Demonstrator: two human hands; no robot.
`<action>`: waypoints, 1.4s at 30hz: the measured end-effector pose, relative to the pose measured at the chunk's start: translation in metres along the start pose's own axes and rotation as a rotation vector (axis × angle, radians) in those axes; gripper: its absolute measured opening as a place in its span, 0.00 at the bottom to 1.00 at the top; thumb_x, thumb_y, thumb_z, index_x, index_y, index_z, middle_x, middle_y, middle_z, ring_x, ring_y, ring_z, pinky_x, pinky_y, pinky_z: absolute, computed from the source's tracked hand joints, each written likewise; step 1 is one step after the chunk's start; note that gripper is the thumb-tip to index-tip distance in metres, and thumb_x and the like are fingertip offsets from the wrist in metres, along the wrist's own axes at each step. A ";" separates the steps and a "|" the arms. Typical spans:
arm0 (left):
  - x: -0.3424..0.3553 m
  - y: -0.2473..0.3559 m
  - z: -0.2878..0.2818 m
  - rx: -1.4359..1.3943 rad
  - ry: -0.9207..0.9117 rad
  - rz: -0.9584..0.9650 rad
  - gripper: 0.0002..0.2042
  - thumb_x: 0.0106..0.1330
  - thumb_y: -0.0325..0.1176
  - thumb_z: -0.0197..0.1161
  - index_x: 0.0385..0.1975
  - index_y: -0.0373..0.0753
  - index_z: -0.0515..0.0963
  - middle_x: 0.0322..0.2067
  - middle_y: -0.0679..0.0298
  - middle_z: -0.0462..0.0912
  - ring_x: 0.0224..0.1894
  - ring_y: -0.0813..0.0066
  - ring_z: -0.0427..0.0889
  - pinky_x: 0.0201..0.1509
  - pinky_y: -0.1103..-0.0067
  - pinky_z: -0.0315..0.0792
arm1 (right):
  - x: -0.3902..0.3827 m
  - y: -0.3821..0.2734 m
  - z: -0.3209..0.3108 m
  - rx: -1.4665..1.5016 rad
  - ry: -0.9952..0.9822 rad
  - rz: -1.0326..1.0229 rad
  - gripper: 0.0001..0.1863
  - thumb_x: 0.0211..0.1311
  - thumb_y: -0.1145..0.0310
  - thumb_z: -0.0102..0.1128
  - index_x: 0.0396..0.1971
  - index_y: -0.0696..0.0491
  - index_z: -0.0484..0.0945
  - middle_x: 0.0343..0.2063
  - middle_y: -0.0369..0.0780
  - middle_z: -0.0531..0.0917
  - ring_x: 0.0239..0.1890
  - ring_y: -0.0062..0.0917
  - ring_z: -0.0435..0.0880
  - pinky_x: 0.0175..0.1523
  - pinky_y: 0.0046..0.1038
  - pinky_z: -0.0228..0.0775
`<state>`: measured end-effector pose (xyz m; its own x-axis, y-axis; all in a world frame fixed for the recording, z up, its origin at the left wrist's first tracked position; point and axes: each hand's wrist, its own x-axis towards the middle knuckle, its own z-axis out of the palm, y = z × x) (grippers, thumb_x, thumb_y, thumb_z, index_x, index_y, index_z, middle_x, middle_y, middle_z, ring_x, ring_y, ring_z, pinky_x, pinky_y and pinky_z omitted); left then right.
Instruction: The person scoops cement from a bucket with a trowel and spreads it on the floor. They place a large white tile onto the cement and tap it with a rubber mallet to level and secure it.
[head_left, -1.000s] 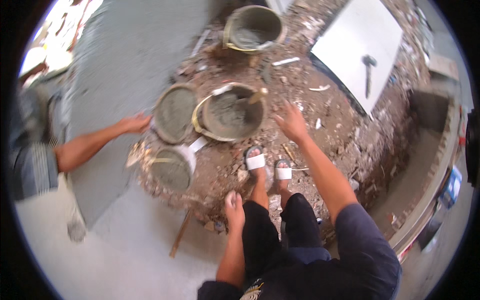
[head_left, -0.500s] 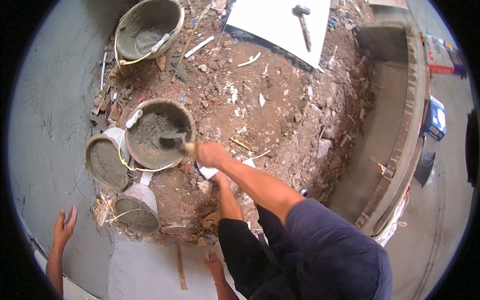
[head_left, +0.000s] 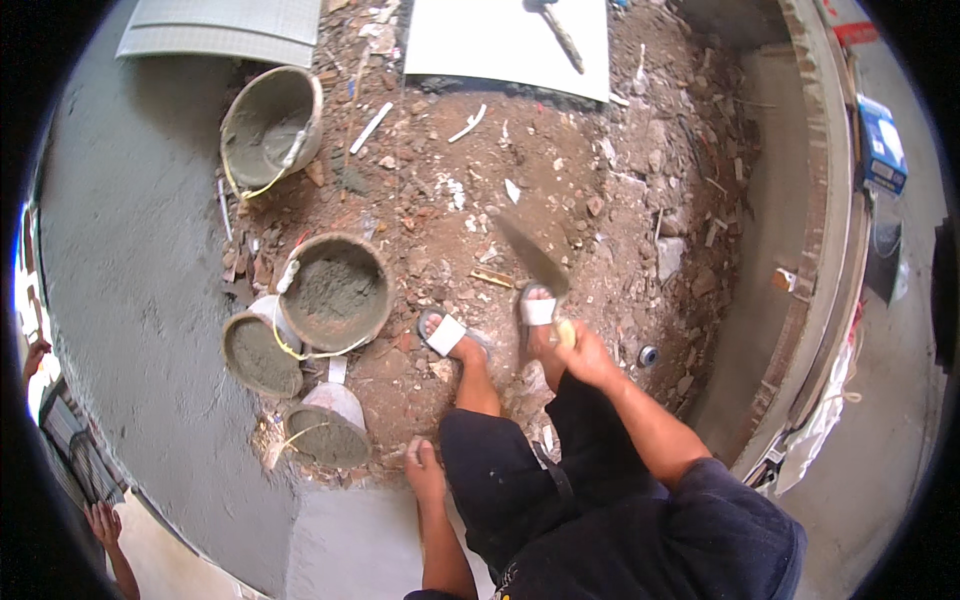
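My right hand (head_left: 588, 358) is wrapped around the pale handle of a trowel (head_left: 535, 255). The trowel's grey blade points up and left over the rubble, in front of my right sandal (head_left: 537, 306). My left hand (head_left: 424, 468) hangs low beside my left thigh, its fingers curled and nothing visible in them. To its left stands a small bucket of grey mortar (head_left: 328, 438) tipped toward me. Beyond it are another small mortar bucket (head_left: 262, 355) and a larger round bucket (head_left: 335, 290) holding wet mortar. My left sandal (head_left: 445, 336) rests near the large bucket.
A nearly emptied bucket (head_left: 272, 135) stands farther off. A hammer (head_left: 563, 38) lies on a white panel (head_left: 500, 50). Brick rubble (head_left: 590, 200) covers the ground beside a low wall (head_left: 815, 230). Another person's hand (head_left: 103, 522) shows at lower left, beyond the grey plastered surface (head_left: 140, 250).
My right hand has drawn the trowel out of the large mortar bucket and moved it right, over the rubble. The view has shifted, and the other person's hand now appears lower and farther left.
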<state>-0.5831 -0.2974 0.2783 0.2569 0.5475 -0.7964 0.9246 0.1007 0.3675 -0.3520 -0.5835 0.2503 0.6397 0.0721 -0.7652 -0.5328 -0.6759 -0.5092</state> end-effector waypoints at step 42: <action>0.133 0.149 0.144 0.424 -0.063 1.313 0.24 0.72 0.50 0.49 0.51 0.32 0.75 0.57 0.36 0.70 0.59 0.43 0.71 0.61 0.59 0.67 | 0.303 0.278 0.047 -0.074 0.615 -0.038 0.26 0.61 0.58 0.59 0.53 0.58 0.66 0.36 0.59 0.80 0.39 0.53 0.82 0.44 0.48 0.73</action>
<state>-0.3702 -0.3296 0.1582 1.0000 0.0043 -0.0073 0.0081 -0.7192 0.6948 -0.3330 -0.7151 -0.1418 0.8713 -0.3237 -0.3687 -0.4777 -0.7316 -0.4864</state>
